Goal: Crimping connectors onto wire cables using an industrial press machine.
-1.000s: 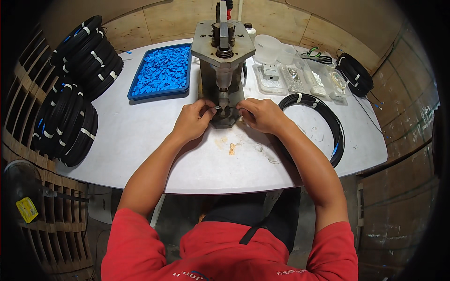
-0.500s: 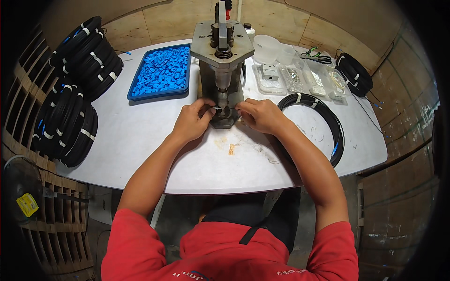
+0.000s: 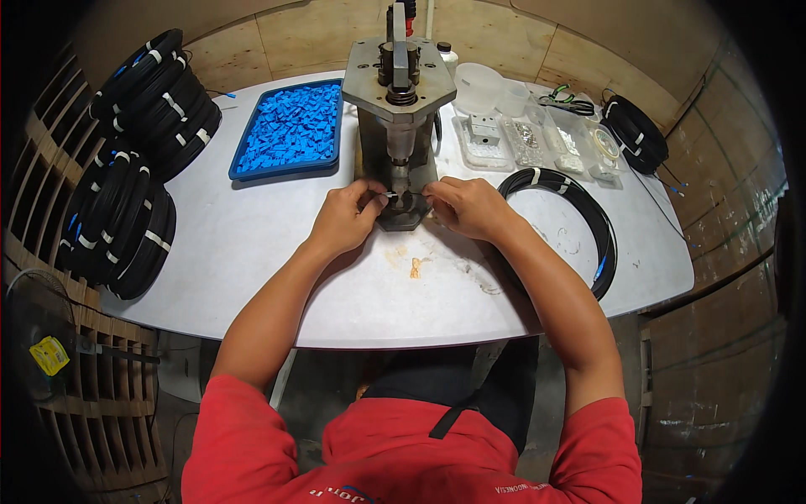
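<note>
My left hand (image 3: 342, 218) is closed in a pinch at the left of the press base, on a small pale metal piece (image 3: 389, 194) under the ram. From the other side, my right hand (image 3: 470, 208) pinches a thin black cable (image 3: 420, 195) whose end runs toward that piece. The grey metal bench press (image 3: 367, 82) stands between them, its ram (image 3: 400, 147) just above the fingertips. Where the cable meets the piece is too small to make out. Beside my right forearm lies a coil of black cable (image 3: 606, 239) with white ties and a blue connector.
A blue tray (image 3: 281, 173) full of small blue parts stands left of the press. Stacked black cable coils (image 3: 126, 227) line the left edge. Clear tubs (image 3: 478, 88) and boxes of small parts (image 3: 526, 143) stand at the back right, near another coil (image 3: 634, 139) and green-handled pliers (image 3: 558, 94).
Almost nothing differs. Both hands keep their pinch at the press base, and the view has shifted very slightly.
</note>
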Demonstrator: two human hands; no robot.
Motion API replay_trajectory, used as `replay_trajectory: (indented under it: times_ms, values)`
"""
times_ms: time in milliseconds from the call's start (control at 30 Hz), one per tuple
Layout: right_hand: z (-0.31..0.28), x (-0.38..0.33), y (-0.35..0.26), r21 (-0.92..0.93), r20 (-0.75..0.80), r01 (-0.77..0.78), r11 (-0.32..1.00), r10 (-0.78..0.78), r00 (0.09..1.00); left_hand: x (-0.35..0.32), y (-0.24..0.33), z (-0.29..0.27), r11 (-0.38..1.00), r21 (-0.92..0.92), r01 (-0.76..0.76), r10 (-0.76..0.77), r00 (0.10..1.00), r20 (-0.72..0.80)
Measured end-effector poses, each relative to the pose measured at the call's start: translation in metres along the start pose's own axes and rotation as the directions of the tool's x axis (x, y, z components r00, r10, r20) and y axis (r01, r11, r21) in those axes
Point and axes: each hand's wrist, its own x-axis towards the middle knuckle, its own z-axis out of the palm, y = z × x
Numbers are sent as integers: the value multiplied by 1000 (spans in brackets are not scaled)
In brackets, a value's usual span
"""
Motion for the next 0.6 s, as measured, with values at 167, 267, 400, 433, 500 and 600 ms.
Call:
replay_trajectory:
  times_ms: [167,267,400,433,500,600]
  values:
    - [-1,1,-2,1,4,-3,1000,3,1000,0,-3,0,1000,-7,8,-8,1000,4]
    - [-2,1,-2,2,2,5,1000,-5,1000,0,-3,1,1000,-14,10,-10,1000,4]
    - [-2,2,-3,-13,11,2,1000,-2,1000,0,-4,2,1000,-26,13,-13,1000,3]
    - [-2,2,-3,-7,7,-1,1000,1,1000,1,-4,2,999,-23,24,-24,1000,3]
    - [-2,1,-3,-1,3,-5,1000,5,1000,1,-4,2,999,-29,31,-31,999,11]
    - [-1,1,-2,-4,-4,-3,1000,3,1000,1,-5,2,999,-37,24,-24,1000,11]
